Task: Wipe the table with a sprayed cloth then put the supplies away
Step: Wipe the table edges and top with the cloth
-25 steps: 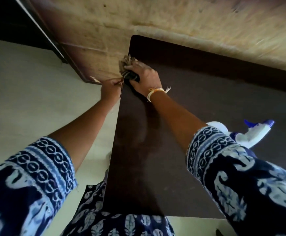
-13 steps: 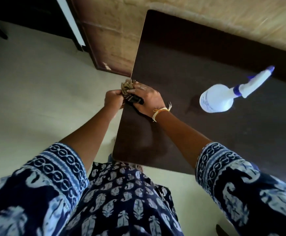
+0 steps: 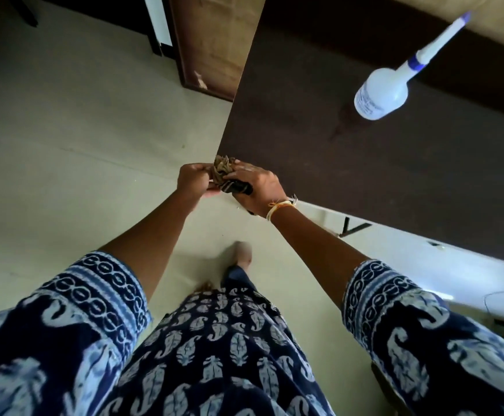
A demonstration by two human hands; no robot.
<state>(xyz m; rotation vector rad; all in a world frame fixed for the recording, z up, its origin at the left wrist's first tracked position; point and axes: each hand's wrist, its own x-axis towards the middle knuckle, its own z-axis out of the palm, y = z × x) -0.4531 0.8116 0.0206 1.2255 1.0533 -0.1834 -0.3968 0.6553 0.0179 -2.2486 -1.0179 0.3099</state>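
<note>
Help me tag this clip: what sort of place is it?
Probably a room in a home: a dark brown wooden table, pale smooth floor, and a white plastic spray bottle standing on the table.

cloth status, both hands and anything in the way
Left hand and right hand both grip the cloth at the table corner. Spray bottle on the table, apart from the hands. Nothing in the way.

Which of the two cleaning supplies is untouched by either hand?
The white plastic spray bottle, standing alone on the dark table; both hands grip the crumpled brown cloth.
</note>
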